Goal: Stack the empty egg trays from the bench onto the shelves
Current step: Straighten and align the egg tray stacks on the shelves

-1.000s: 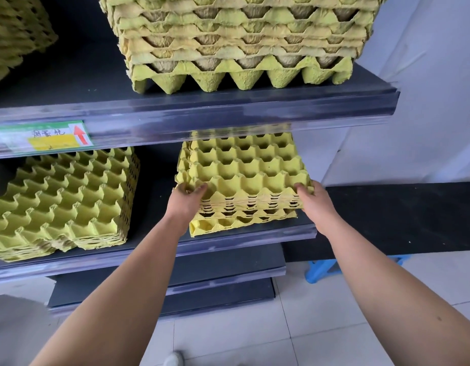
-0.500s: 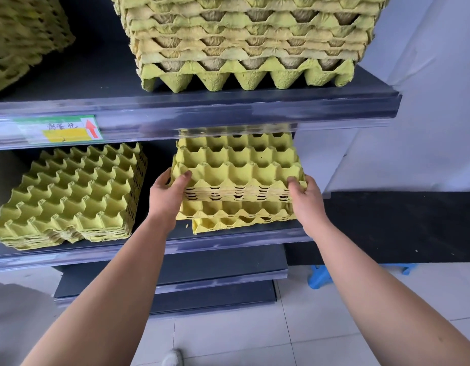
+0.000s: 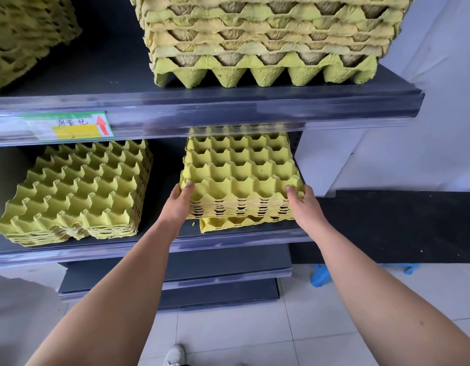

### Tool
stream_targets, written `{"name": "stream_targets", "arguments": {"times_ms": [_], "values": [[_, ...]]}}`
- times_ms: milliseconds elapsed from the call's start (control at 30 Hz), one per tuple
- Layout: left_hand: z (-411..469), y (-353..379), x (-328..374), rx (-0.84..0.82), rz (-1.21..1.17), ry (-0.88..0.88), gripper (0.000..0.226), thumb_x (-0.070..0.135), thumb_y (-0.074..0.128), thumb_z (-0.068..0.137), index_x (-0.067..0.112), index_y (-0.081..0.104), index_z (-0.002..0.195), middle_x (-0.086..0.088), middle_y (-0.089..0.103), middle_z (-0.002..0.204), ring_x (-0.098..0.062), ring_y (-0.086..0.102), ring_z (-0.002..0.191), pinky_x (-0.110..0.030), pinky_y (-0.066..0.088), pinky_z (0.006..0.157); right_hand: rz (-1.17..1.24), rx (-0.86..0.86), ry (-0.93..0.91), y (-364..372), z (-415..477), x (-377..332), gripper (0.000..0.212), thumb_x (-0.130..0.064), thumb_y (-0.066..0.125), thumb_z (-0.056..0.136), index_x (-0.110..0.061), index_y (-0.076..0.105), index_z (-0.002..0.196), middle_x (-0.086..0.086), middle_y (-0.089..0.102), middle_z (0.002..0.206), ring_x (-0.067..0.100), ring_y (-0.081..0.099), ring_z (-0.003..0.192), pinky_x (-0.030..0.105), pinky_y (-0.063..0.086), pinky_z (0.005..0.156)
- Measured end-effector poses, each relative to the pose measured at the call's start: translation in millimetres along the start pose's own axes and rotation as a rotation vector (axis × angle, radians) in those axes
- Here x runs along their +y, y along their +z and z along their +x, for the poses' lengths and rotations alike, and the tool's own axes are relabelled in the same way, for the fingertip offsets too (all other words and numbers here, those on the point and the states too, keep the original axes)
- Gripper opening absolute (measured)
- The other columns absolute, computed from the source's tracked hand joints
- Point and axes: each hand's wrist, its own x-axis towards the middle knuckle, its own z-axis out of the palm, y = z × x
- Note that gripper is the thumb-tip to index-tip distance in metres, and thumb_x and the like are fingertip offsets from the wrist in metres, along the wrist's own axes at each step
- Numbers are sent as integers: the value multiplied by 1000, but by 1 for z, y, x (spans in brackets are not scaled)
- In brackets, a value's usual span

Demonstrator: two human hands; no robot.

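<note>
**Spotter:** Where does the tray stack (image 3: 239, 175) lie from your hands?

**Notes:** Straight ahead of you, in the right bay of the middle shelf (image 3: 228, 240). Your left hand (image 3: 179, 200) has the near-left corner and your right hand (image 3: 302, 204) the near-right. Thumbs are over the top rim, fingers curled against the side layers. Both hands grip it. Reach is even, neither hand nearer.

**Spotter:** How does it sit?

**Notes:** Its near edge runs across you, left to right, roughly parallel to the shelf lip. It seems to rest on a single tray (image 3: 241, 224) underneath. That tray juts out toward you and slightly to your right, not square with the layers above.

**Spotter:** What does your next move turn on?

**Notes:** My read is that offset. Either push straight away from you with equal pressure on both corners, or bring the lower tray into line. The neighbouring stack (image 3: 78, 191) on your left is well apart. The upper shelf (image 3: 255, 109) overhangs the far rows, so stay low.
</note>
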Motion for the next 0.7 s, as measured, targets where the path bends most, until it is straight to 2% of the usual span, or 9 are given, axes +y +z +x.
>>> {"name": "stream_targets", "arguments": {"times_ms": [100,167,267,333,400,533,700], "values": [[0,-1,-6,-14,12,-20,68,59,41,95,34,17,154,-1,38,151,-27,39,135,-54,35,106,56,-31,48,2,1,7,64,-59,41,93,-22,28,143,1,49,134,23,47,121,33,36,91],[1,-1,-7,-22,-22,-9,65,57,42,96,34,20,153,0,42,147,-26,43,131,-54,39,103,89,-37,64,2,3,7,65,-60,43,92,-24,28,143,0,49,136,23,47,123,33,36,91],[1,-1,-3,10,-52,47,56,48,46,97,32,32,149,-2,54,135,-22,54,116,-43,46,97,122,-5,33,1,3,4,58,-57,46,92,-25,36,139,-3,52,132,20,50,117,33,39,90],[-1,-1,-1,23,-53,81,55,47,47,96,31,36,147,-1,58,130,-20,56,112,-42,46,97,154,26,8,-2,1,1,51,-53,47,93,-25,41,135,-6,54,123,15,50,108,31,38,86],[-6,3,1,31,-35,106,59,52,47,94,31,34,147,2,58,129,-20,55,115,-43,44,101,169,45,-3,-11,1,-1,49,-52,47,94,-25,43,135,-7,53,118,14,49,106,30,36,85],[-22,21,1,6,-35,116,65,59,47,90,31,30,147,5,57,127,-20,55,113,-41,43,95,150,86,-15,-31,8,2,48,-53,46,94,-22,47,131,-4,58,119,17,54,109,29,38,84],[-31,35,-14,27,-31,71,65,59,45,93,29,28,148,2,56,130,-21,55,109,-40,42,93,70,23,-14,-39,10,11,51,-55,42,94,-22,44,134,-3,55,120,15,50,105,28,34,85]]}}
